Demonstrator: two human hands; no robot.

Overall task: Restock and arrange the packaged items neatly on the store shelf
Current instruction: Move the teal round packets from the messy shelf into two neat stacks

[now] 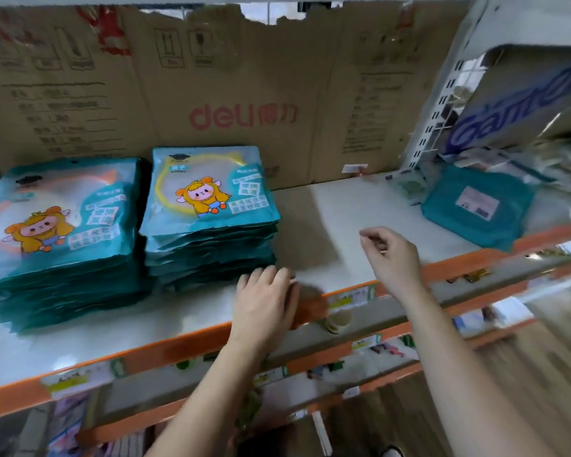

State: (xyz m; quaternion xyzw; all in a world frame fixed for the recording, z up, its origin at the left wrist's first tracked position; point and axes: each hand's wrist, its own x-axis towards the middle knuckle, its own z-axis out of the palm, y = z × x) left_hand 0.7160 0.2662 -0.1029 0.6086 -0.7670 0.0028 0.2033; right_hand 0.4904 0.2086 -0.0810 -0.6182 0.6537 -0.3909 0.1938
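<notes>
Packet stack (211,225) on shelf (343,209), beside left hand (266,301)

This is a shop aisle: tiered white shelves (343,206) with orange front rails (165,352) carrying price labels (350,300), stacks of identical teal packets (208,225), a slotted metal upright (442,103) and flattened printed cartons (231,94) behind

On the shelf (343,206) I see the left stack (56,225) and the right stack (208,212) side by side, cardboard (244,94) standing behind both. Well apart to the right lies a lone packet (475,206), perhaps overlapping a smaller one behind.
</notes>
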